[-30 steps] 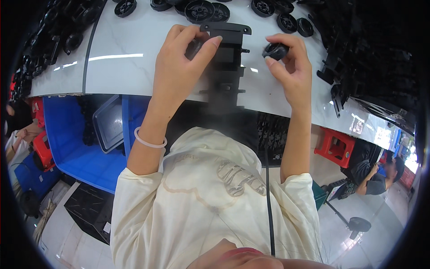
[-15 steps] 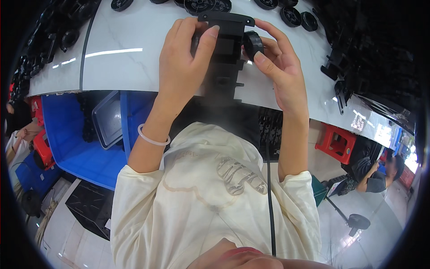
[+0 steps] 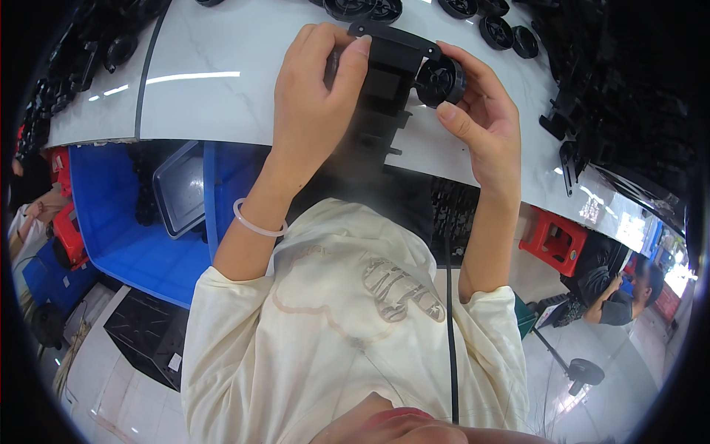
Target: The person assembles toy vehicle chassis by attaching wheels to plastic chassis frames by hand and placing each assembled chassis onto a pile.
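My left hand [image 3: 316, 100] is closed round the left side of a black plastic chassis part [image 3: 386, 83], its thumb lying on the upper face. The part is long, with a wide curved end bar at the far end and small tabs along its right edge. Against its right side, near the end bar, my right hand [image 3: 489, 122] holds a round black wheel [image 3: 441, 80] by the rim, spoked face turned toward the chassis part. Its thumb sits just below the wheel and the other fingers curl behind. Whether the wheel is joined to the part, I cannot tell.
Several loose black wheels [image 3: 497, 32] lie along the far edge of the white table [image 3: 203, 111]. Black parts are heaped at the far left and right [image 3: 621, 96]. Below the table's left edge stands a blue bin [image 3: 126, 237]; a red stool [image 3: 553, 243] is at right.
The wheel has turned from nearly edge-on to showing its spoked face. The chassis part has tilted slightly and shifted right in view, with both hands along with it.
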Action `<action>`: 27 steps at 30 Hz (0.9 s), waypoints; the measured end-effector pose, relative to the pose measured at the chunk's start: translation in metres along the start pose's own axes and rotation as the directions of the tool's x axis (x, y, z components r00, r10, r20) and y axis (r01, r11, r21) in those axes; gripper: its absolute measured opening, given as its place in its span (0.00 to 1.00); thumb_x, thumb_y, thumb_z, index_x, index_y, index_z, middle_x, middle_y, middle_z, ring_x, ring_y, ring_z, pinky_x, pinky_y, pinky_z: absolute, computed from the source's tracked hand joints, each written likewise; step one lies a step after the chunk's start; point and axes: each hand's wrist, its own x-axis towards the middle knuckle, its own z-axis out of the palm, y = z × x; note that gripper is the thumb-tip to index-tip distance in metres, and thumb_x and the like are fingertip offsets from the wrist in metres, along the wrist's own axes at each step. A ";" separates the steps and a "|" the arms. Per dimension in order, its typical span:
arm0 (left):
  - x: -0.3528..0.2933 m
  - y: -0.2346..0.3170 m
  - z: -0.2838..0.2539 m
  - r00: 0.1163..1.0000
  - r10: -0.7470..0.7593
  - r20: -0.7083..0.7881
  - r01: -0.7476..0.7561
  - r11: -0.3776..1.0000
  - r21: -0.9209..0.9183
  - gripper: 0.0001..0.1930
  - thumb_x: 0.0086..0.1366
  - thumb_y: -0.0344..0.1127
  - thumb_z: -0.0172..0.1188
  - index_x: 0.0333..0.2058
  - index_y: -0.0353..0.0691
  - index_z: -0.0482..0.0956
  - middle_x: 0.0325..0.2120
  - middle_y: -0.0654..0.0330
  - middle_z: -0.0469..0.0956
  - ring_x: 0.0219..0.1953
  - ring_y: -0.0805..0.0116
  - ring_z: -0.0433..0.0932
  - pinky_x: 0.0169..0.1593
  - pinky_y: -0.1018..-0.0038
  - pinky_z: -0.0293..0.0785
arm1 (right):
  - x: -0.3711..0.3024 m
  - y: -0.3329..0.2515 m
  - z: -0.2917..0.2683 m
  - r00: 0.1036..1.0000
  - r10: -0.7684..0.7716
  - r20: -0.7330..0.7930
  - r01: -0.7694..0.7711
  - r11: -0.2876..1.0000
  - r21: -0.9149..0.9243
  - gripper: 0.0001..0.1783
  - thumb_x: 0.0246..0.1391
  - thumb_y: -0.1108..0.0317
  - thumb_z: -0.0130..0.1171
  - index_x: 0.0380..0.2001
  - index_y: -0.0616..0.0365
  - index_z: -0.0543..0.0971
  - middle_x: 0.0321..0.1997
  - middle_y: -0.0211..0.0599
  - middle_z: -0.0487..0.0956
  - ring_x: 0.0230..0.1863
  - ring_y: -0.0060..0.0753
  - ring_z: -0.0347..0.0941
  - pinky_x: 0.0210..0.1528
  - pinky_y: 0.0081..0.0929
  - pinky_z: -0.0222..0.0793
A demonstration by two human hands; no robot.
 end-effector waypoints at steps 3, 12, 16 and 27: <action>-0.001 0.000 0.001 1.000 -0.013 -0.009 0.013 1.000 -0.012 0.09 0.62 0.34 0.56 0.30 0.33 0.73 0.26 0.57 0.70 0.29 0.62 0.68 0.35 0.71 0.65 | -0.005 0.002 -0.005 1.000 -0.023 -0.015 0.023 0.999 -0.038 0.31 0.46 0.76 0.64 0.56 0.61 0.70 0.44 0.32 0.75 0.43 0.21 0.72 0.48 0.18 0.67; -0.001 -0.001 0.001 1.000 0.011 0.026 -0.011 0.999 0.033 0.09 0.63 0.34 0.55 0.33 0.33 0.72 0.28 0.56 0.71 0.31 0.60 0.69 0.37 0.70 0.66 | -0.006 0.007 0.016 0.996 0.039 -0.080 -0.047 0.994 -0.099 0.33 0.45 0.75 0.66 0.56 0.65 0.69 0.44 0.37 0.76 0.45 0.24 0.73 0.51 0.23 0.68; -0.002 0.001 -0.005 0.988 -0.094 0.126 0.109 0.987 -0.117 0.11 0.67 0.37 0.51 0.37 0.32 0.70 0.30 0.55 0.71 0.33 0.64 0.70 0.40 0.74 0.66 | 0.000 0.009 0.023 0.995 0.041 -0.093 -0.053 0.990 -0.128 0.32 0.45 0.73 0.67 0.55 0.65 0.69 0.43 0.36 0.76 0.45 0.24 0.72 0.50 0.23 0.69; -0.008 0.004 -0.010 0.959 -0.228 0.170 0.283 0.717 -0.637 0.23 0.74 0.52 0.35 0.40 0.38 0.70 0.33 0.62 0.73 0.36 0.77 0.70 0.42 0.81 0.66 | 0.004 0.003 0.054 0.977 -0.047 -0.209 0.053 0.998 0.022 0.24 0.46 0.71 0.67 0.46 0.61 0.69 0.38 0.32 0.75 0.40 0.22 0.72 0.45 0.21 0.70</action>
